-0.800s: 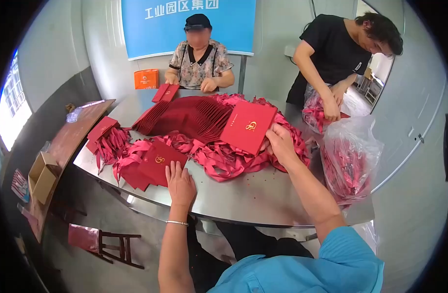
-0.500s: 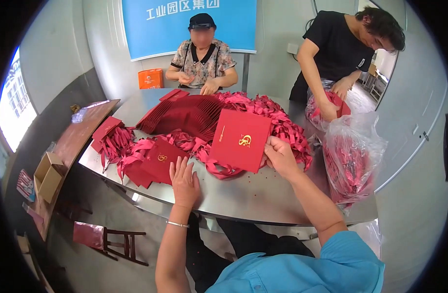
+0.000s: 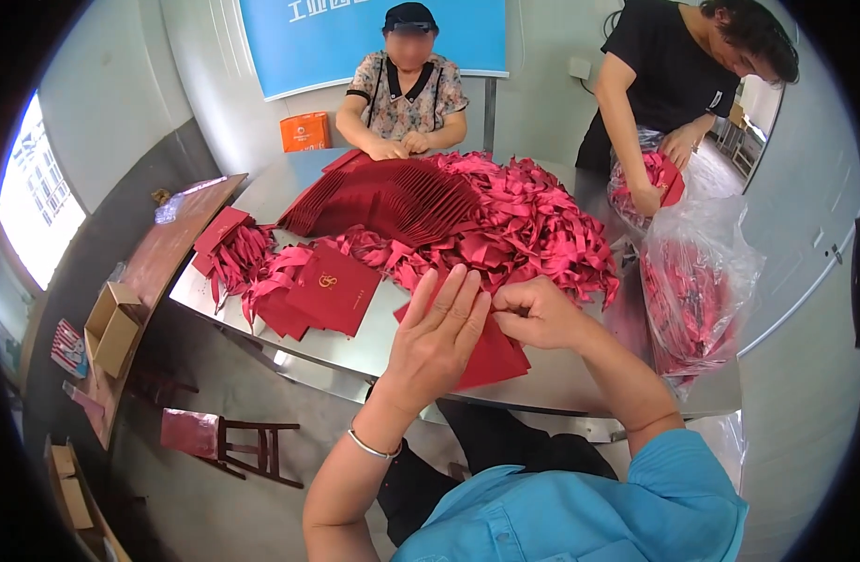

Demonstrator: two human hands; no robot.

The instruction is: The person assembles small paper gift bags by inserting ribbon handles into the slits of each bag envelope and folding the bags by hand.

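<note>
A flat red paper gift bag lies in front of me near the table's front edge, partly hidden by my hands. My left hand is laid over its left part, fingers stretched out. At the bag's upper right, my right hand is closed, thumb and forefinger pinched against it; the exact grip is partly hidden. Left of my hands rests a small stack of red gift bags, the top one with a gold emblem. Behind them stands a long fanned row of red bags with a heap of red ribbon handles.
Clear plastic sacks of red bags stand at the table's right end, where a person in black reaches in. Across the metal table another person handles the row. A stool and a side bench with a cardboard box are left.
The held bag has come down from above the table to its front edge. My left hand has moved right onto it. My right hand has changed from holding its side to a curled pinch.
</note>
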